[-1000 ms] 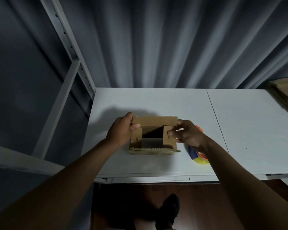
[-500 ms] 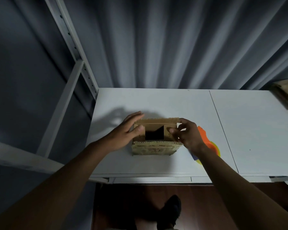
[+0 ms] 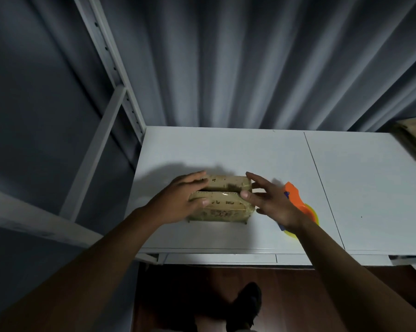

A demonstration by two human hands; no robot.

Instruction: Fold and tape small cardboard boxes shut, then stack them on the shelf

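A small brown cardboard box [image 3: 222,207] sits on the white table [image 3: 226,149], near its front edge. Its two long top flaps are folded down and nearly meet, with a dark slit between them. My left hand [image 3: 180,200] lies flat over the box's left end, fingers spread across both flaps. My right hand [image 3: 269,200] presses the right end, thumb on the near flap and fingers along the far flap. An orange and yellow tape dispenser [image 3: 298,202] lies on the table just right of the box, partly hidden by my right hand.
A grey metal shelf upright [image 3: 111,68] and brace rise at the table's back left corner. A stack of flat cardboard [image 3: 415,137] lies at the far right edge. Grey curtain hangs behind the table. My shoe [image 3: 247,298] shows on the wooden floor below.
The box's top was open with the side flaps tucked in; both long flaps have since come down. My hands moved from the side flaps onto the top.
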